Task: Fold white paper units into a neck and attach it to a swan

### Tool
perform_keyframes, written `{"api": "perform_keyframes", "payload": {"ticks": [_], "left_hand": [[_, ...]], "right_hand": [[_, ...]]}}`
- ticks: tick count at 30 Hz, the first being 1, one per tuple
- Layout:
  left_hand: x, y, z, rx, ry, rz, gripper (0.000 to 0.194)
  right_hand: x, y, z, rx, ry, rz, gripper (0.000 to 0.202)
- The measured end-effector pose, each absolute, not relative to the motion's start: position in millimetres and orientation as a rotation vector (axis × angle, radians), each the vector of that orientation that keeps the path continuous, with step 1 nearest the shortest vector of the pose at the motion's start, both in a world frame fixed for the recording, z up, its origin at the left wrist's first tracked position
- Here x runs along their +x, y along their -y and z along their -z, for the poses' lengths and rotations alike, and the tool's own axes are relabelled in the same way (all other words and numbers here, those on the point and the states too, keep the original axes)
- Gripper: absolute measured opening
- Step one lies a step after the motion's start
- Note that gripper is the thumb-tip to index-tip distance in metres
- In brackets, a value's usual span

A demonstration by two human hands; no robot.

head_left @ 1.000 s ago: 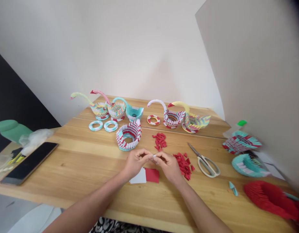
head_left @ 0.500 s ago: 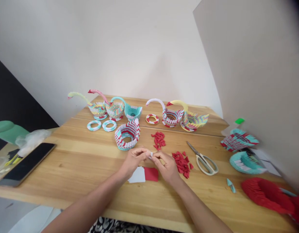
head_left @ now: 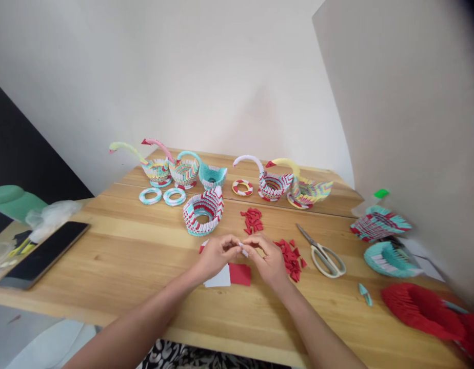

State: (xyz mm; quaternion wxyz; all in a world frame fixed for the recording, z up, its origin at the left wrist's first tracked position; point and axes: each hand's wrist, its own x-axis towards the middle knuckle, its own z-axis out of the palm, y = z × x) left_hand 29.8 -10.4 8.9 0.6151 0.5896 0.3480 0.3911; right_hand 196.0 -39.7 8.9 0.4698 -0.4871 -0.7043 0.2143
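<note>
Between the fingertips of my left hand (head_left: pixel 217 256) and my right hand (head_left: pixel 267 257) is a small white piece of folded paper (head_left: pixel 243 249), pinched from both sides. Just below my hands lie a stack of white paper slips (head_left: pixel 219 278) and a red paper stack (head_left: pixel 240 274), side by side. Beyond my left hand stands a round basket-like body (head_left: pixel 203 211) of white, red and turquoise folded pieces. Red folded paper triangles lie in two heaps, one farther off (head_left: pixel 253 220) and one beside my right hand (head_left: pixel 292 260).
Scissors (head_left: pixel 322 252) lie at the right, near a red folded-paper body (head_left: pixel 421 310) and turquoise ones. Several paper swans, such as a yellow one (head_left: pixel 308 188), line the back, with paper rings (head_left: pixel 174 196) before them. A phone (head_left: pixel 44 254) lies at the left.
Both hands have shifted slightly, and the white paper between the fingertips now sits at a different angle. A small red-and-white bit shows behind my left hand.
</note>
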Motion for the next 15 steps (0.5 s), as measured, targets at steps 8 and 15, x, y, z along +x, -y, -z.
{"api": "perform_keyframes", "payload": {"ticks": [8, 15], "left_hand": [[32, 12, -8, 1.248, -0.711, -0.908, 0.028], [29, 11, -18, 1.123, -0.714, -0.972, 0.037]], "right_hand": [[195, 41, -6, -1.286, 1.672, -0.623, 0.018], [193, 40, -2, -1.262, 1.573, -0.843, 0.020]]}}
